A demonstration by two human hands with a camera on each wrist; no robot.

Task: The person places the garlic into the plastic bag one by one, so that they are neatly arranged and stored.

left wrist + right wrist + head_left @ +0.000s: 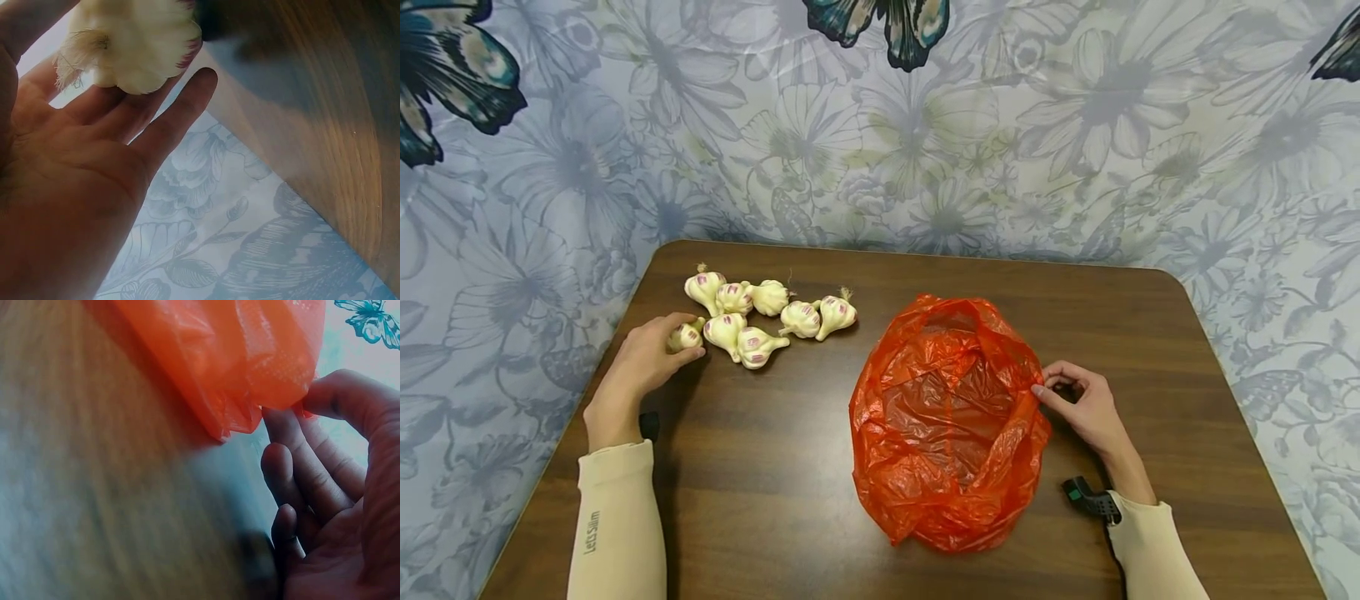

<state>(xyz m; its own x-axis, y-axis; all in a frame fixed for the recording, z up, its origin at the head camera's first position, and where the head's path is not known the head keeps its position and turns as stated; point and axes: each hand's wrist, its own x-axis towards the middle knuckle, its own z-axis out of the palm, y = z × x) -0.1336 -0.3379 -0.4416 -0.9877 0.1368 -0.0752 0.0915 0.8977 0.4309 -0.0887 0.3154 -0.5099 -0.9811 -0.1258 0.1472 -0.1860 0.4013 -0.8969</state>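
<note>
My left hand (647,354) has its thumb and fingers around a garlic bulb (685,336) at the left of the group. The left wrist view shows that garlic bulb (134,47) with its dry root tuft facing the palm and purple streaks on its side. Several more garlic bulbs (724,331) lie close together at the far left of the table. An orange-red plastic bag (951,517) stands with its mouth spread wide, and nothing shows inside. Its right rim is pinched between thumb and fingers of my right hand (1086,408). Seen from the right wrist, the bag's edge (275,381) hangs in folds at the fingertips.
The brown wooden table (775,492) has rounded far corners. Behind it hangs a pale flowered cloth (925,167) with butterflies. A black wrist camera (1090,500) with a cable sits at the right wrist.
</note>
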